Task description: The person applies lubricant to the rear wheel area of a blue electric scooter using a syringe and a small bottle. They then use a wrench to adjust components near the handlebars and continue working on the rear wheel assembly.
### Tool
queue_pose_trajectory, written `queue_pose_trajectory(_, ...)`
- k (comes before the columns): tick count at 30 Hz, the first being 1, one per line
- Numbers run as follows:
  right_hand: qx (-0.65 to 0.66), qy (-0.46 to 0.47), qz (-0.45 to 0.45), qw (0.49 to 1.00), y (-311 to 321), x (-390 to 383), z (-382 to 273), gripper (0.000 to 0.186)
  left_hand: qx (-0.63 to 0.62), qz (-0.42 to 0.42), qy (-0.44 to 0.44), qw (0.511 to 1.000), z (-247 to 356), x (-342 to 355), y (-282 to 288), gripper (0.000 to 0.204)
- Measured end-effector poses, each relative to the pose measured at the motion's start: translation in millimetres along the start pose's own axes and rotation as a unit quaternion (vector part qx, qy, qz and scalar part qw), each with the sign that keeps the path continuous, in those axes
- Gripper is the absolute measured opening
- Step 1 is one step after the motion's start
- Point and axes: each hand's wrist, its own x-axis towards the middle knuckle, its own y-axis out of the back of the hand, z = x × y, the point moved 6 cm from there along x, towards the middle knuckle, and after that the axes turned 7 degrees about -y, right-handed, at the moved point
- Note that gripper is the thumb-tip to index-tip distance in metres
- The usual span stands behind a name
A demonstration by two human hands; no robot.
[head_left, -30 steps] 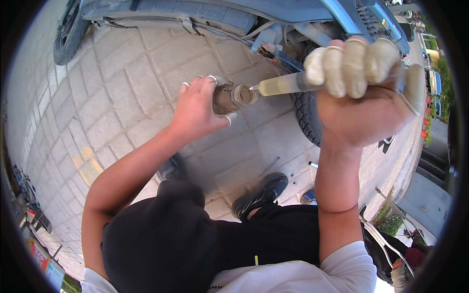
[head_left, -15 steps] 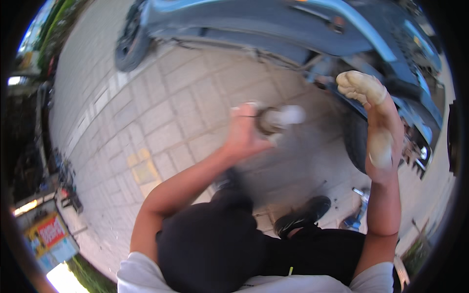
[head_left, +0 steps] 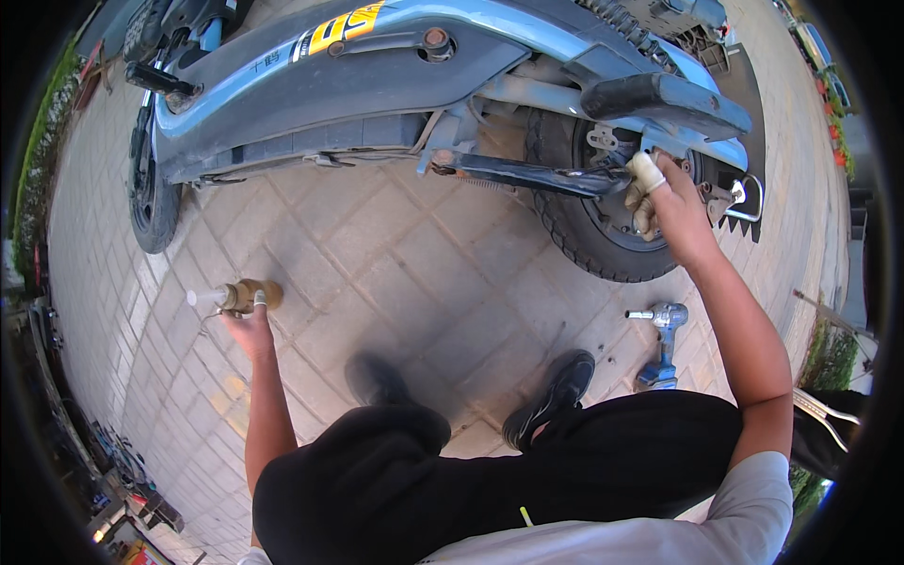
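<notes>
Amber-brown and partly see-through, a small rounded bottle with a narrower neck (head_left: pixel 269 294) is held above the paving on the person's left, well apart from the vehicle. Its neck points left, and a whitish translucent cylinder (head_left: pixel 205 298) stands out from the mouth. Its inside looks brownish (liquid or only a coating, I cannot tell).

Across the upper part runs a light-blue and dark-grey two-wheeled vehicle (head_left: pixel 292 118), its black treaded rear tyre (head_left: pixel 603 261) on the right. A long black metal bar (head_left: pixel 527 174) crosses in front of that wheel, and a thick black oblong piece (head_left: pixel 669 102) juts out above it. On the grey-beige block paving (head_left: pixel 395 264), near the rear tyre, stands a blue power driver with a silver socket (head_left: pixel 667 330), just beyond the person's black right shoe (head_left: pixel 556 395).

The left hand (head_left: pixel 249 330) is closed around the bottle, its thumb on the near side. The right hand (head_left: pixel 670 202), with whitish coverings on its fingers, is curled at the bar's far end, in front of the wheel; whether it grips or merely touches anything I cannot tell.
</notes>
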Motion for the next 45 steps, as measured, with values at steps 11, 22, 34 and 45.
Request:
queue_pose_trajectory(11,0.205,-0.081,-0.023,0.975,-27,22,18,0.036,0.071,-0.022,0.047,0.996,-11,-13,10,0.057)
queue_pose_trajectory(22,0.174,-0.072,-0.033,0.982,-28,15,9,0.034,0.083,-0.037,0.084,0.992,-10,-10,12,0.056)
queue_pose_trajectory(34,0.149,-0.114,-0.142,0.972,-26,20,15,0.039,0.083,-0.043,0.064,0.994,-11,-19,15,0.060)
queue_pose_trajectory(45,0.213,-0.185,-0.103,0.954,-51,-67,13,0.044,-0.050,-0.273,0.169,0.946,85,-105,-13,0.032)
